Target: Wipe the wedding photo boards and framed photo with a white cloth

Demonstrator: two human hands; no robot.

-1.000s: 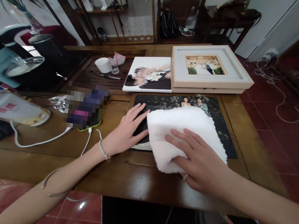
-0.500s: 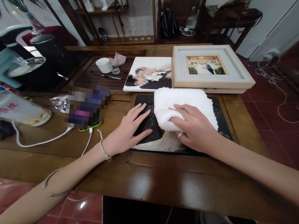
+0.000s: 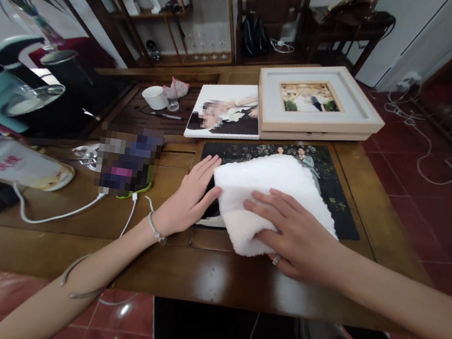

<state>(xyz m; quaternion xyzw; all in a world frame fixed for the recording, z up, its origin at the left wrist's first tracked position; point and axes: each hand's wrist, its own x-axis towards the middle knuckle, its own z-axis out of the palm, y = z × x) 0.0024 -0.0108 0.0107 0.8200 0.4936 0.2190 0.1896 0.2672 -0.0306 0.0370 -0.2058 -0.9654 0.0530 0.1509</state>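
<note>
A dark photo print [image 3: 338, 200] lies flat on the wooden table, showing figures near its top edge. Over its middle and lower part spreads a fluffy white cloth [image 3: 275, 182], which hides much of the picture and hangs past its near edge. My right hand [image 3: 293, 230] grips the near part of this cloth, thumb tucked at the underside and fingers bent on top. With fingers stretched out, my left hand [image 3: 192, 193] rests flat on the left edge of the print, its fingertips beside the cloth.
Behind the print lie a white-edged photo panel [image 3: 226, 113] and a pale wooden picture frame [image 3: 321, 130]. On the left are a phone [image 3: 126, 169] with white cables, a snack bag [image 3: 19, 161] and a white cup [image 3: 155, 98] on a tea tray. The wooden table [image 3: 276, 290] has its edge near me.
My right hand has drawn the white cloth toward me, uncovering figures at the print's top and covering its lower part. My left hand stays almost in place.
</note>
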